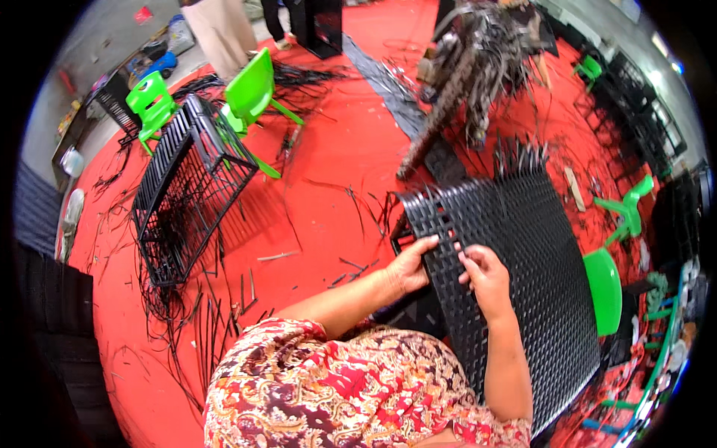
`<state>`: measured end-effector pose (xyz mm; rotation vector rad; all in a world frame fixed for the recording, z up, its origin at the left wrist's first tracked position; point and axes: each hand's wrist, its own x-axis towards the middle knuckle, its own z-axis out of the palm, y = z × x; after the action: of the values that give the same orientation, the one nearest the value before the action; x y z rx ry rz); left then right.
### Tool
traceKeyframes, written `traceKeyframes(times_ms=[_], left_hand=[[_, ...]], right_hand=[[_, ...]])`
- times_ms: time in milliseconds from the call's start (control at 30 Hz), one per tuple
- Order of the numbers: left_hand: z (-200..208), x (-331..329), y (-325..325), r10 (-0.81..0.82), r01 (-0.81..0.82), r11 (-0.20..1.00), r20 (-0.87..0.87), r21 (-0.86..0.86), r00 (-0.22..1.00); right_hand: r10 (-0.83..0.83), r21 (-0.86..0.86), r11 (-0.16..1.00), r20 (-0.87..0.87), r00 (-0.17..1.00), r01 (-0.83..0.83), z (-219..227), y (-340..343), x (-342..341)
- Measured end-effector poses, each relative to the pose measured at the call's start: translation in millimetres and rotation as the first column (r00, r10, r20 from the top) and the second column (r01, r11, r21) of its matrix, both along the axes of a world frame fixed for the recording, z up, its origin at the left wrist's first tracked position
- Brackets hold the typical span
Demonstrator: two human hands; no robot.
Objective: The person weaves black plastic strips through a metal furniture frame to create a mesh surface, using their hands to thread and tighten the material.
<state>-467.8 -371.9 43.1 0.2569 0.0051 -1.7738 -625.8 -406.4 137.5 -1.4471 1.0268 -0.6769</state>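
Observation:
A large black woven panel [523, 246], plaited from flat plastic-looking strips, lies in front of me and to my right. Loose strip ends [520, 158] stand up along its far edge. My left hand [411, 266] grips the panel's left edge, thumb on top and the other fingers hidden beneath. Close by, my right hand [487, 282] is over the weave near that same edge, its fingers curled together against the strips. Whatever its fingertips pinch is too small to make out. Small gaps show in the weave between my hands.
On the left stands a black slatted frame [187, 179] with trailing strips, beside green chairs [250, 89]. A heap of dark strips [478, 67] rises beyond the panel. Another green chair [603, 291] touches the panel's right side. Strip scraps litter the red floor [328, 201]. People stand far off.

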Motion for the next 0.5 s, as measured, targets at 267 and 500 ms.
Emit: traceKeyframes(times_ms=[267,500], left_hand=[[18,-2,10,-0.061,0.059,0.99,0.005,0.129,0.998],[21,-10,7,-0.068,0.061,0.989,0.047,0.137,0.997]], right_hand=[[-0.01,0.075,0.997,-0.057,0.998,0.015,-8,-15,-17],[-0.009,0.205,0.979,0.045,0.999,0.0,-10,-22,-27]])
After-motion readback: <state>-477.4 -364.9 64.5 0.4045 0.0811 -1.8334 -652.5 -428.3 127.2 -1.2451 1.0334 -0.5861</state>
